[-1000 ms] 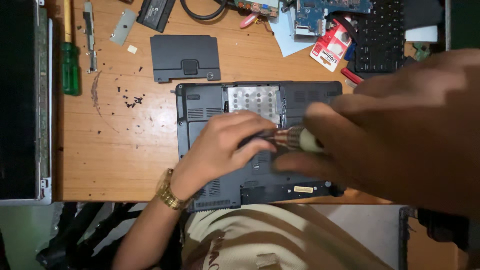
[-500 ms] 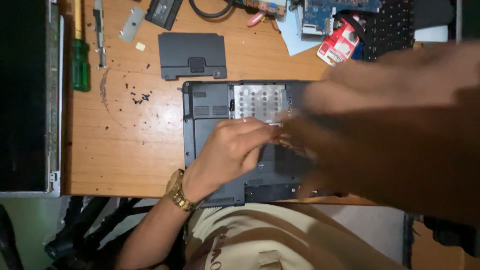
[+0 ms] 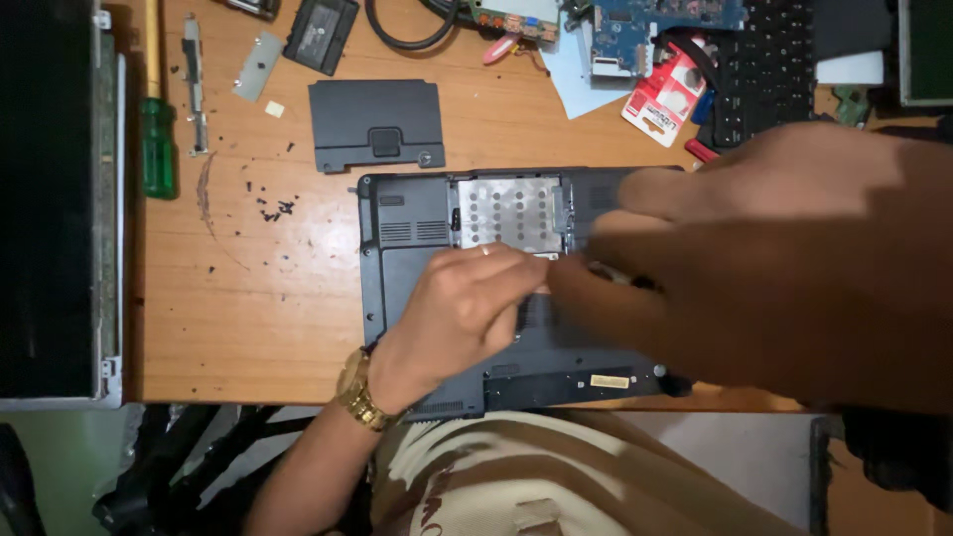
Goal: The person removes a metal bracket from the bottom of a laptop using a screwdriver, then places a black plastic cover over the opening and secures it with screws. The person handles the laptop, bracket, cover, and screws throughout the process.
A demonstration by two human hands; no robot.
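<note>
The upturned black laptop (image 3: 516, 298) lies on the wooden desk (image 3: 248, 298), under both hands. The left hand (image 3: 462, 313) rests on its base, fingers (image 3: 496, 266) loosely curled and pressing flat, grasping nothing I can see. The right hand (image 3: 784, 263), large and blurred close to the camera, has moved further left than a second ago; the small screwdriver seen then between its fingertips is now hidden, so its grip cannot be told. Beyond the fingers lie a loose cover panel (image 3: 377, 124) and a green-handled screwdriver (image 3: 157, 144).

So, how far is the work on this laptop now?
Done: one cover panel lies removed on the desk, loose screws beside it. In hand: both hands, left hand and right hand, meet over the upturned laptop. Left: its bottom shell remains on.
</note>
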